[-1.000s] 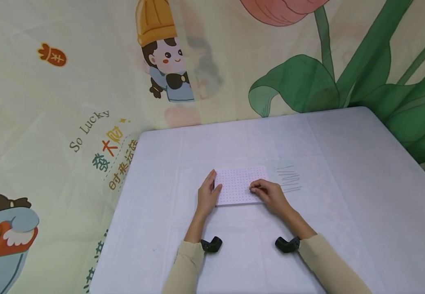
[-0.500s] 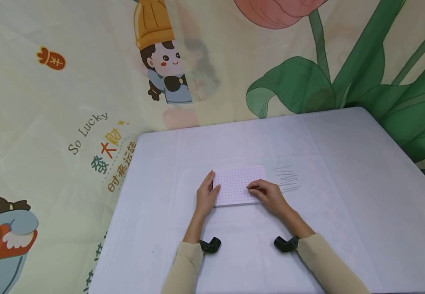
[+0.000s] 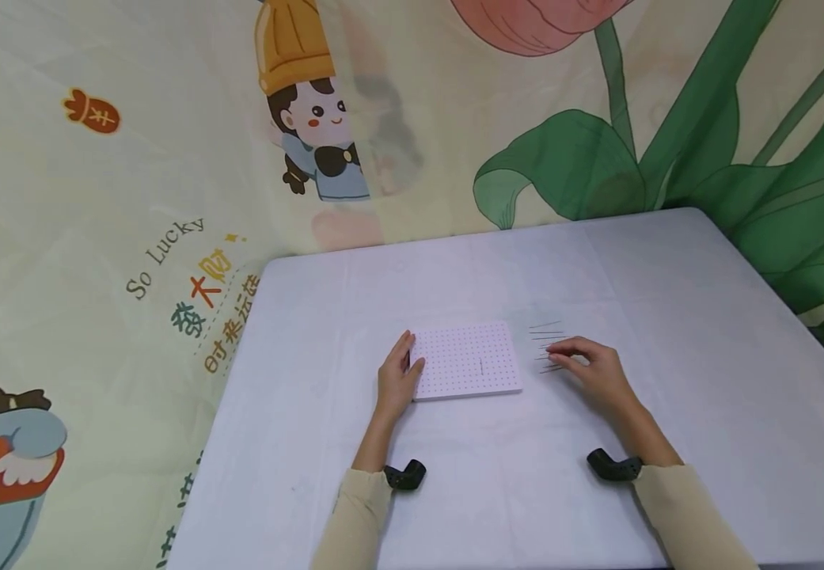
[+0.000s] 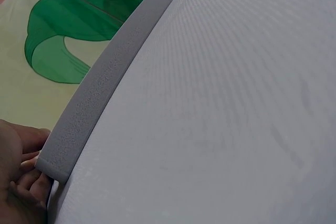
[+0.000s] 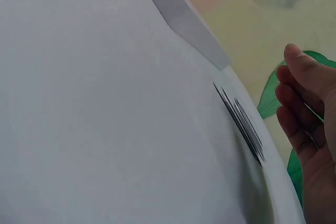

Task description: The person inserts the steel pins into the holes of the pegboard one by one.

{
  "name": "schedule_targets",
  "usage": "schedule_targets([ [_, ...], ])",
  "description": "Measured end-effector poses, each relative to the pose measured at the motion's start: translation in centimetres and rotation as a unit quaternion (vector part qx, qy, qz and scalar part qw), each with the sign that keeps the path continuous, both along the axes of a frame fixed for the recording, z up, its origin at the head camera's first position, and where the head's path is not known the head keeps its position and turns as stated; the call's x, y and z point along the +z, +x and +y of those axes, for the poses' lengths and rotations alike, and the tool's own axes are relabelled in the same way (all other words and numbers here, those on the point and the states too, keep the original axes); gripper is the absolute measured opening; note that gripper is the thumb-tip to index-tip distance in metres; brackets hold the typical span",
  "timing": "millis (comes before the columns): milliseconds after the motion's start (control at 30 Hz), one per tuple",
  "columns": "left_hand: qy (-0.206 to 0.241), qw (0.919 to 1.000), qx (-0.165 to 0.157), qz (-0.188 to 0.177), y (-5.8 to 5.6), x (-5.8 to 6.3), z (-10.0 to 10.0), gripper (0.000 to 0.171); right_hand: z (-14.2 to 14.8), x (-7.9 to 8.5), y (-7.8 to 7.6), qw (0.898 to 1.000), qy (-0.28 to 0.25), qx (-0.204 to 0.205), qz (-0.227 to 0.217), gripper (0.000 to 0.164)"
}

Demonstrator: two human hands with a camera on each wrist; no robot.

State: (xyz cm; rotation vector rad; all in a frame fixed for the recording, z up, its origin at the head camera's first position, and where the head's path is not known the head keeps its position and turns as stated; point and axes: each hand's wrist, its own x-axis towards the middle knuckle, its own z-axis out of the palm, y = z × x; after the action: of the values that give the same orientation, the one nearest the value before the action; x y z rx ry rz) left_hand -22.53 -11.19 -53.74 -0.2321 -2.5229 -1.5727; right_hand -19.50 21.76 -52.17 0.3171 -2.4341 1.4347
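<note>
1. I have the white dotted board lying flat on the table, its grid of dark dots facing up.
2. A single thin dark stick shows on the right half of the board; from this far off I can't tell whether it stands upright or lies flat.
3. My left hand grips the board's left edge, thumb on the top face and the other fingers along the side.
4. Several thin dark sticks lie roughly side by side just right of the board, well clear of it.
5. My right hand is right of the board, over those sticks, fingers loosely bent with thumb and forefinger close together.
6. Nearer me than the board, each wrist carries a black camera by a beige sleeve.
7. Beyond the board and table hangs a printed backdrop.
</note>
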Motion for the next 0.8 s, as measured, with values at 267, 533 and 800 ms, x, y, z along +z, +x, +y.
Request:
schedule_targets([
  [267,0.001,0.9998,0.008,-0.015,0.0,0.3,-0.2,0.047,2.4,-1.2,-0.1,0.998,0.058,0.005,0.012,0.012],
  [533,0.003,1.0000,0.005,-0.003,0.0,0.2,-0.1,0.046,1.8,-1.9,-0.4,0.996,0.077,0.011,0.039,0.014],
  [800,0.015,0.9999,0.000,-0.003,0.2,-0.1,0.0,0.045,1.9,-2.1,0.0,0.992,0.118,0.006,0.033,0.013],
])
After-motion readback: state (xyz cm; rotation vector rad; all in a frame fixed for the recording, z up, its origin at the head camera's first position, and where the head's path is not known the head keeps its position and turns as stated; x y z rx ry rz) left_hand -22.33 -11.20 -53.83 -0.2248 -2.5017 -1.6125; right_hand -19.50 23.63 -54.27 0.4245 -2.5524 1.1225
